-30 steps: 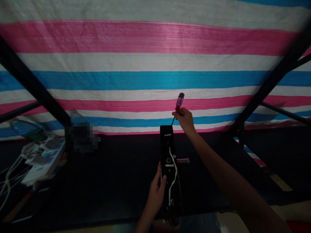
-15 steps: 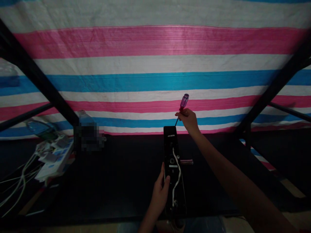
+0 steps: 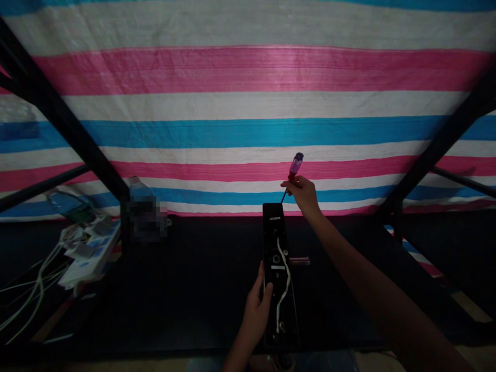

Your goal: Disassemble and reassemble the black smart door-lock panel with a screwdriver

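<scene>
A long black panel (image 3: 272,227) with a white cable (image 3: 287,281) along it lies on the dark tabletop, pointing away from me. My left hand (image 3: 259,305) grips its left edge, with the thumb on top and the fingers along the side. Between the fingertips of my right hand (image 3: 304,194) is a screwdriver (image 3: 296,164) with a clear purple handle, tilted to the right. Its thin shaft runs down to the panel's far right corner; whether the tip sits in a screw is too small to tell. A second purplish handle (image 3: 300,261) sticks out at the panel's right side.
At the left, a white power strip (image 3: 87,268) with plugs and white cables (image 3: 39,289) lies near a plastic bottle (image 3: 70,204). A blurred-out object (image 3: 147,219) stands by the left black frame post (image 3: 73,129). Striped sheeting (image 3: 248,132) hangs behind the table.
The whole view has shifted slightly. My right hand still holds the screwdriver at the panel's far corner, and my left hand keeps its place on the panel.
</scene>
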Action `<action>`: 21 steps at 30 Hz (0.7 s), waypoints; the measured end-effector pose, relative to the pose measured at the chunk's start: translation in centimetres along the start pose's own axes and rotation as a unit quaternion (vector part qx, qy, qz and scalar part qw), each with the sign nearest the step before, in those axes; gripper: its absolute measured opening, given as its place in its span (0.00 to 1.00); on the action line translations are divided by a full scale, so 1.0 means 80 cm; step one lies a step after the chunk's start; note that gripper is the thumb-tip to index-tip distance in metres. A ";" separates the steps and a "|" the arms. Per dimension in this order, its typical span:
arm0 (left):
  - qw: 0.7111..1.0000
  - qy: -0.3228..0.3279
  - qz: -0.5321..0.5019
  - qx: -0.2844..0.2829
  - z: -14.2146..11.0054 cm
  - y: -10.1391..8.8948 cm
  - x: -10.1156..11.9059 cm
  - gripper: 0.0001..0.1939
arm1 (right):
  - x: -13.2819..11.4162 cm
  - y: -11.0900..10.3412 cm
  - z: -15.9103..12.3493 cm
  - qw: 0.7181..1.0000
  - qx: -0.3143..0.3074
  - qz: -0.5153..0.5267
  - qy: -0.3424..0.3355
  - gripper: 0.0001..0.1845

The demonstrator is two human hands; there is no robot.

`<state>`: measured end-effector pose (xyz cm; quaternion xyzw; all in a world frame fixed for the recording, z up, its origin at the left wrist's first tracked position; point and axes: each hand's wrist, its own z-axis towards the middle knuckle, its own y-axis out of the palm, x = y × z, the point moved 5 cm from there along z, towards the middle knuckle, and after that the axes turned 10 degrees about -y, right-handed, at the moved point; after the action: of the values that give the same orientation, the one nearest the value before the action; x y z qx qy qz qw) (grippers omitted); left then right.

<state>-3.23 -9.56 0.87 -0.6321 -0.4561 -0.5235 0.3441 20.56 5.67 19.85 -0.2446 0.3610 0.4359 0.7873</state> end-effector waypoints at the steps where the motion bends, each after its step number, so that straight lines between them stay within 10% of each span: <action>1: 1.000 0.000 0.000 -0.001 0.000 0.000 0.000 0.37 | -0.002 0.000 0.000 1.000 -0.005 -0.001 -0.001 0.10; 21: 1.000 0.005 -0.012 0.000 0.001 -0.001 -0.003 0.35 | -0.011 0.004 0.000 0.999 -0.032 -0.004 -0.013 0.13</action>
<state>-3.27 -9.51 0.60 -0.6241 -0.4619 -0.5308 0.3397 19.96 5.43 20.49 -0.2655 0.3361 0.4472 0.7852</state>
